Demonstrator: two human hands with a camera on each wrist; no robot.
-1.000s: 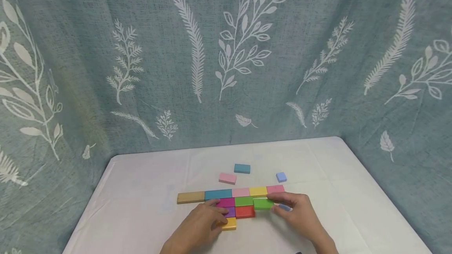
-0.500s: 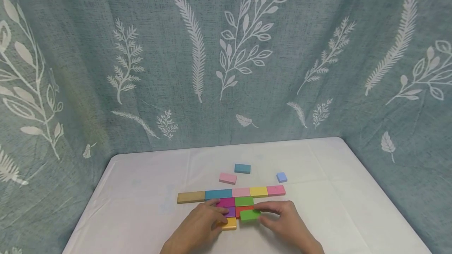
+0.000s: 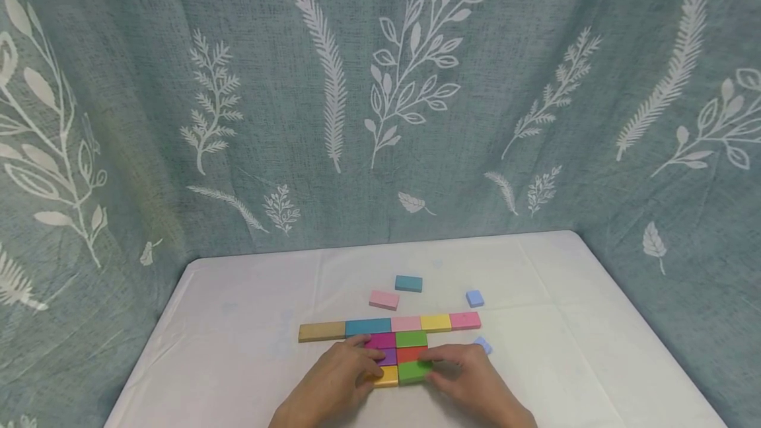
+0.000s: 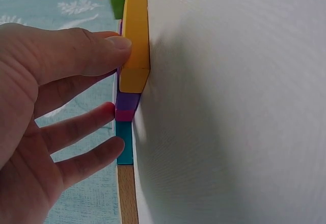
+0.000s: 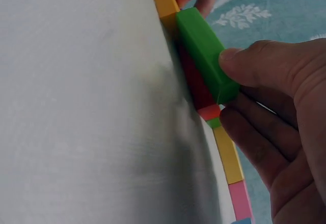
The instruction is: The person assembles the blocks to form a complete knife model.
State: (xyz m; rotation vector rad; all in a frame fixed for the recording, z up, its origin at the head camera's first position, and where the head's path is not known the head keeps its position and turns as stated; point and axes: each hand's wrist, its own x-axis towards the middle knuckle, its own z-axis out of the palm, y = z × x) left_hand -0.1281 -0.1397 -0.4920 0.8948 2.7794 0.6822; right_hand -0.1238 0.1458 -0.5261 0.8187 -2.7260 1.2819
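Observation:
My right hand [image 3: 470, 375] pinches a green wooden block [image 3: 414, 371] between thumb and fingers. In the right wrist view that green block [image 5: 204, 53] is slightly tilted above the table, beside the orange block. My left hand [image 3: 333, 378] rests on the laid blocks with fingers spread. Its thumb [image 4: 109, 51] lies against the orange block [image 4: 135, 40], and other fingertips touch the purple block [image 3: 389, 356] and magenta block [image 3: 382, 341]. A red block [image 3: 410, 354] and a second green block [image 3: 411, 339] lie behind the held one.
A back row runs from a tan block [image 3: 322, 331] through teal [image 3: 367, 327], pale pink and yellow to a pink block [image 3: 465, 321]. Loose pink [image 3: 384, 300], teal [image 3: 408, 283] and small blue blocks [image 3: 474, 298] lie behind it. Another blue block [image 3: 483, 345] is beyond my right hand.
My right hand has carried the green block left and toward me, from the right of the other green block to the orange block's right end. The left hand has stayed in place.

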